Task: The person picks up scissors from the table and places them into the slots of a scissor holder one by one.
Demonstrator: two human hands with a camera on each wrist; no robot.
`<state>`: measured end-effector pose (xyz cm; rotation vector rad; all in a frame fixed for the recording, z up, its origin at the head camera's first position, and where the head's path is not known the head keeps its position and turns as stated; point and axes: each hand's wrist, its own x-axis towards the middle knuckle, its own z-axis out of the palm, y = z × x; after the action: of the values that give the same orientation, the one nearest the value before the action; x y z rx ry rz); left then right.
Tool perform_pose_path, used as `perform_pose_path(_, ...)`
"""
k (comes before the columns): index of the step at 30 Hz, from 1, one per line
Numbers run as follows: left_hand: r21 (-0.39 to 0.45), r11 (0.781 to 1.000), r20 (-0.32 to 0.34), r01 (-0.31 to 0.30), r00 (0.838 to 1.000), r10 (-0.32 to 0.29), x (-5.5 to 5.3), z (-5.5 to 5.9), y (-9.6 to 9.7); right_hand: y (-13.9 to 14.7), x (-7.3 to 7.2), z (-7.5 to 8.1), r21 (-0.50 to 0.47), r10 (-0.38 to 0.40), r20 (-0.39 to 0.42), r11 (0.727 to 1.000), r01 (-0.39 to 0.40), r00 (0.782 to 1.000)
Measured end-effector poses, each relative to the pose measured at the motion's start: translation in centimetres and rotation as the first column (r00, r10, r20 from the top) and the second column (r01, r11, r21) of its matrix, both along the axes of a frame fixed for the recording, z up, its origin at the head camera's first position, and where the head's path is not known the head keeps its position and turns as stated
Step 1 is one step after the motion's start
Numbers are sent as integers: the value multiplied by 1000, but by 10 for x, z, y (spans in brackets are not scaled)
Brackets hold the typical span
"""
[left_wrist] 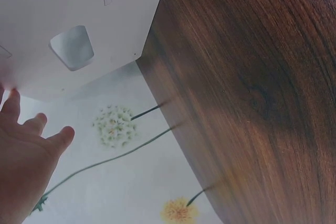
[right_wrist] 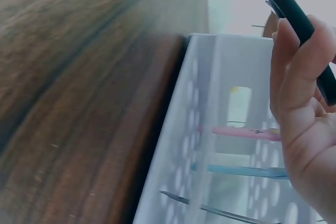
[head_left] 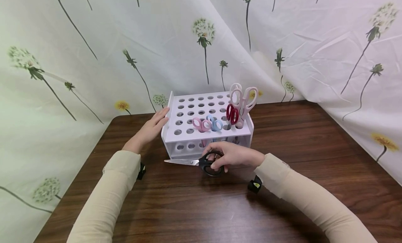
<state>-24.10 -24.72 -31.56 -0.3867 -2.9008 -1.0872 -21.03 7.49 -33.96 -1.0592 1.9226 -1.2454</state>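
My right hand (head_left: pixel 230 155) grips a pair of black-handled scissors (head_left: pixel 208 163) by the handles, just in front of a white rack with rows of round holes (head_left: pixel 185 136). The metal blades point left and look closed. My left hand (head_left: pixel 154 125) rests against the rack's left side with its fingers extended. Standing in the rack's holes are pink scissors (head_left: pixel 202 124), light blue scissors (head_left: pixel 215 123), red scissors (head_left: pixel 232 114) and larger pale pink scissors (head_left: pixel 245 101). In the right wrist view, the pink blades (right_wrist: pixel 247 133) and blue blades (right_wrist: pixel 241 170) show between the rack's two levels.
The rack stands on a dark brown wooden table (head_left: pixel 188 208), near its back edge. A white cloth (head_left: pixel 150 37) printed with dandelions hangs behind and around the table. Several of the rack's holes hold nothing, mostly on its left and back.
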Motion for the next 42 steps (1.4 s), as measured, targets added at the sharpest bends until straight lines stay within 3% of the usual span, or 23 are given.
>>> perform_pose_path(6, 6, 1000, 4, -3, 1000, 3, 0, 0, 0, 4, 1, 16, -47, -35, 1, 998, 35, 999)
perform_pose_path(22, -25, 1000, -6, -1, 1000, 1, 1, 2, 1, 15, -8, 62, -171, -142, -93, 977, 124, 985)
perform_pose_path(33, -33, 999, -22, 11, 1000, -12, 1, 2, 1, 15, -12, 78, -177, -217, -91, 964, 198, 972)
perform_pose_path(42, -20, 1000, -14, -6, 1000, 6, 0, 1, 2, 15, -14, 85, -248, -300, -140, 933, 259, 944)
